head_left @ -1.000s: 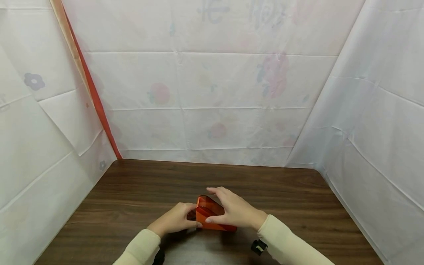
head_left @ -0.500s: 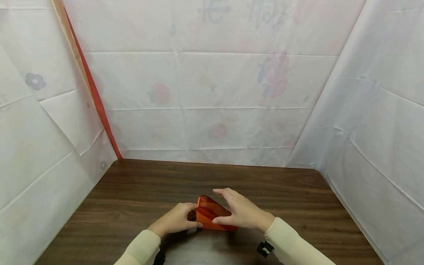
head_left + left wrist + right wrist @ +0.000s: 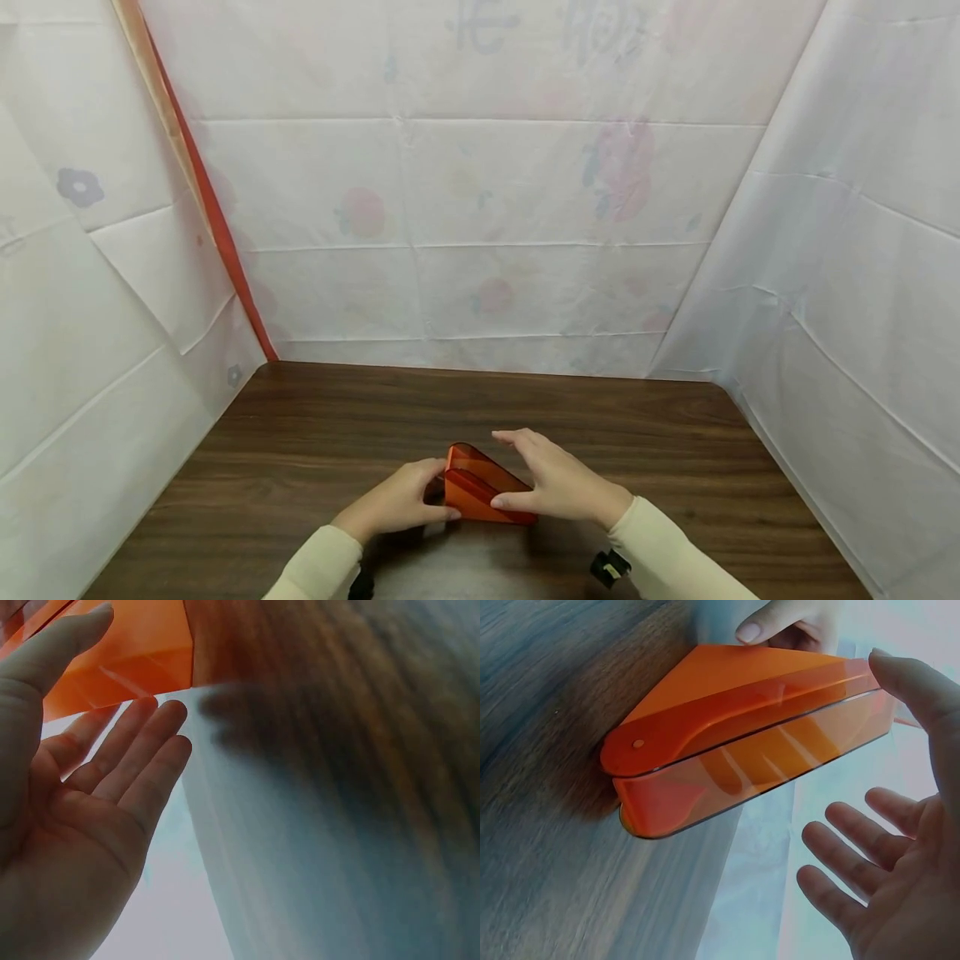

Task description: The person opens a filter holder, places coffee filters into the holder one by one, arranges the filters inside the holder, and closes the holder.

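A wedge-shaped orange plastic case (image 3: 480,500) with a see-through, pinned cover (image 3: 765,750) stands on the table in front of me. My left hand (image 3: 397,500) is around its left end, thumb along the near face and fingers toward the far side. In the left wrist view those fingers (image 3: 150,757) are nearly straight; whether they press on the case is unclear. My right hand (image 3: 562,487) is at the case's right side. Its thumb (image 3: 911,686) lies at the cover's edge, while its fingers (image 3: 847,855) are spread apart from the case.
The dark wood-grain table (image 3: 337,417) stretches beyond the hands. White printed sheets (image 3: 510,208) enclose it at the back and both sides, with a red strip (image 3: 217,225) along the back left corner. A small black device (image 3: 610,567) is under the right sleeve.
My right hand has slid to the right along the case, its fingers moving farther from the left end. The left hand and the case have hardly moved.
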Demonstrator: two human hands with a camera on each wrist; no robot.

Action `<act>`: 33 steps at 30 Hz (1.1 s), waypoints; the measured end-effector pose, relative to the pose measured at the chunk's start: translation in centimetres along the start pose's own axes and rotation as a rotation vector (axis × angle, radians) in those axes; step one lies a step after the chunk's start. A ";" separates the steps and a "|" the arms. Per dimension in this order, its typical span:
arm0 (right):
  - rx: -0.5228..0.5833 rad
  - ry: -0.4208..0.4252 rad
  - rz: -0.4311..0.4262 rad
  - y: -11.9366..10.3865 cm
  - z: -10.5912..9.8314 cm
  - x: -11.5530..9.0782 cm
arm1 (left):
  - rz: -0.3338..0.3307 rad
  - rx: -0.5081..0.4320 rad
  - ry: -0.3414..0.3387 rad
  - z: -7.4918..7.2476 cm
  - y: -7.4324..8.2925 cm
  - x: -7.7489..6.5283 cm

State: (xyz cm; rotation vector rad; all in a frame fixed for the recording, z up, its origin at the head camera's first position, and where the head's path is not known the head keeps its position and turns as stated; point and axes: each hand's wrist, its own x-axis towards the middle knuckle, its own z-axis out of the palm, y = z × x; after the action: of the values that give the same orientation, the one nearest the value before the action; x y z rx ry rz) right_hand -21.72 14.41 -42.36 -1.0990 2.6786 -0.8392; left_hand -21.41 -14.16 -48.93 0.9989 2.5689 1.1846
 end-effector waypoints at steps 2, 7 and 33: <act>0.004 -0.001 0.007 0.1 -0.1 -0.2 | -0.009 -0.010 0.002 -0.1 0.1 -0.1; 0.022 -0.002 0.027 0.3 -0.2 -0.6 | 0.000 -0.017 0.012 -0.2 0.4 -0.3; 0.059 0.083 0.061 2.4 -0.7 -2.8 | -0.042 0.058 0.117 -2.9 1.7 -2.3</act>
State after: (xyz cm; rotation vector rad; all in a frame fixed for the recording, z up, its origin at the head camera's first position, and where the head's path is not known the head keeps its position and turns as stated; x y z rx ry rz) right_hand -21.40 18.01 -43.32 -0.9853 2.7197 -0.9671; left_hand -19.88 -16.61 -46.04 0.9073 2.7143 1.1979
